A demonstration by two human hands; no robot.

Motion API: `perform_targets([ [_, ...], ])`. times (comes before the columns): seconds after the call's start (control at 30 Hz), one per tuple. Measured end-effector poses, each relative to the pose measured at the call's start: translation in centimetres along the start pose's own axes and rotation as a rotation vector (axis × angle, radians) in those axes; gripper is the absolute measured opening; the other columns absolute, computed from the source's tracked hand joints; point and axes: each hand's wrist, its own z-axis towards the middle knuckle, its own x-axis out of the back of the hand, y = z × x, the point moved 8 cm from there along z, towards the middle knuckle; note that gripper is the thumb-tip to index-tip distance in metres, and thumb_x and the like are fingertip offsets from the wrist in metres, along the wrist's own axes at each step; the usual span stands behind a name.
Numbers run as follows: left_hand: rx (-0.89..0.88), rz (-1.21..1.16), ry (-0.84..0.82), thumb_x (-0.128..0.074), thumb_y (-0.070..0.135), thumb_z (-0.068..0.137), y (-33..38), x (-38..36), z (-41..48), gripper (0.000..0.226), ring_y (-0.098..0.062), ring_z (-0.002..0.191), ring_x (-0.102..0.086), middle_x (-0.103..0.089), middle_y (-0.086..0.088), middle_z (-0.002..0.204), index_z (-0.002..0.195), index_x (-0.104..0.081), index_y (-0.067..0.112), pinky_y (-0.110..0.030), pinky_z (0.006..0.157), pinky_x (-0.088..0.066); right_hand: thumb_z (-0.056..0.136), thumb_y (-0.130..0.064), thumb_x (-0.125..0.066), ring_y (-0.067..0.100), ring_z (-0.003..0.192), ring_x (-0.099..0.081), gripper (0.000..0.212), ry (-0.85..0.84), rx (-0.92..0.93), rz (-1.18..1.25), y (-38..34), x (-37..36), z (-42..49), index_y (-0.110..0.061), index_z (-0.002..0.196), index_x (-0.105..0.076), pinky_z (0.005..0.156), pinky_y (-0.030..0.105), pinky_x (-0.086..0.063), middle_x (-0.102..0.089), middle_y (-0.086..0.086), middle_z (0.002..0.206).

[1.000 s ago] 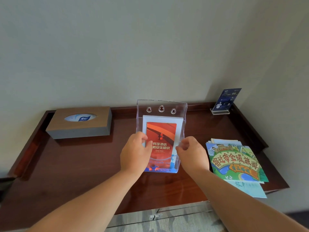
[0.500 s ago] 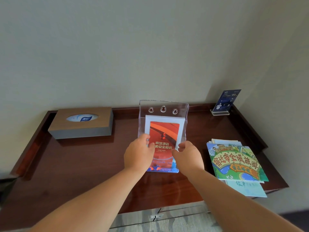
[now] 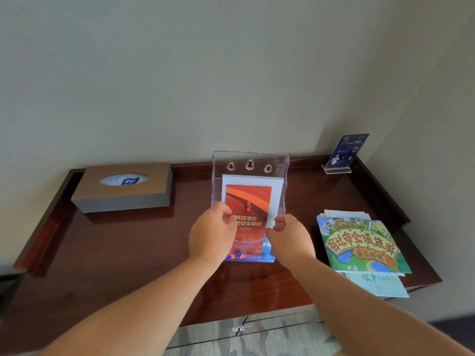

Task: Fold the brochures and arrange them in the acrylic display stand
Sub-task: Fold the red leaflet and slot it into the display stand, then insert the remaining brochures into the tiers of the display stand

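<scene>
Since a second ago the right hand has moved inward from the stand's right side to the orange brochure's right edge; the left hand has barely shifted. The clear stand is upright on a dark desk. The brochure stands in its front pocket, before a white sheet. Each hand's curled thumb and fingers pinch a side edge of the brochure at mid-height. More brochures lie in a pile well to the right.
</scene>
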Motion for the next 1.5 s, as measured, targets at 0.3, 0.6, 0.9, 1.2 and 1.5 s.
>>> perform_targets([
  [0.3, 0.041, -0.028, 0.092, -0.058, 0.023, 0.091, -1.3, 1.4, -0.4, 0.011, -0.016, 0.075, -0.056, -0.057, 0.004, 0.088, 0.086, -0.05, 0.02, -0.031, 0.059, -0.043, 0.091, -0.029, -0.065, 0.01, 0.09, -0.06, 0.038, 0.024, 0.057, -0.03, 0.0, 0.9, 0.4, -0.022, 0.126, -0.053, 0.076, 0.034, -0.058, -0.065, -0.005, 0.119],
  [0.6, -0.115, -0.068, -0.002, -0.06, 0.019, 0.089, 2.6, -2.8, -2.9, 0.007, -0.017, 0.078, -0.06, -0.064, 0.005, 0.083, 0.083, -0.057, 0.018, -0.036, 0.065, -0.051, 0.091, -0.029, -0.062, 0.013, 0.1, -0.061, 0.041, 0.074, 0.049, -0.067, 2.2, 3.7, -1.0, -0.023, 0.131, -0.053, 0.072, 0.021, -0.045, -0.065, -0.005, 0.123],
  [0.9, -0.233, -0.086, -0.151, -0.061, 0.021, 0.087, 12.4, -12.7, -5.5, 0.007, -0.018, 0.073, -0.058, -0.06, 0.005, 0.076, 0.082, -0.058, 0.019, -0.035, 0.063, -0.047, 0.092, -0.023, -0.06, 0.016, 0.095, -0.057, 0.041, 0.16, -0.123, -0.035, 11.8, 14.7, 0.2, -0.022, 0.132, -0.051, 0.077, 0.029, -0.046, -0.062, -0.003, 0.123],
  [1.2, 0.116, 0.122, -0.35, -0.057, 0.033, 0.091, 12.4, -23.9, -5.1, 0.017, -0.026, 0.097, -0.061, -0.059, -0.002, 0.107, 0.099, -0.046, 0.022, -0.033, 0.072, -0.046, 0.086, -0.025, -0.062, 0.025, 0.095, -0.063, 0.045, 0.092, -0.173, -0.125, 21.7, 20.8, 6.3, -0.02, 0.129, -0.051, 0.079, 0.043, -0.057, -0.057, 0.007, 0.122],
  [1.5, 0.407, -0.101, -0.301, -0.063, 0.018, 0.09, 11.4, -26.5, -4.7, 0.011, -0.016, 0.078, -0.061, -0.066, -0.003, 0.099, 0.1, -0.059, 0.014, -0.03, 0.061, -0.047, 0.091, -0.023, -0.063, 0.022, 0.083, -0.069, 0.012, -0.064, -0.341, 0.065, 26.3, 19.2, 9.5, -0.014, 0.098, -0.06, 0.067, 0.041, -0.057, -0.071, 0.006, 0.092],
])
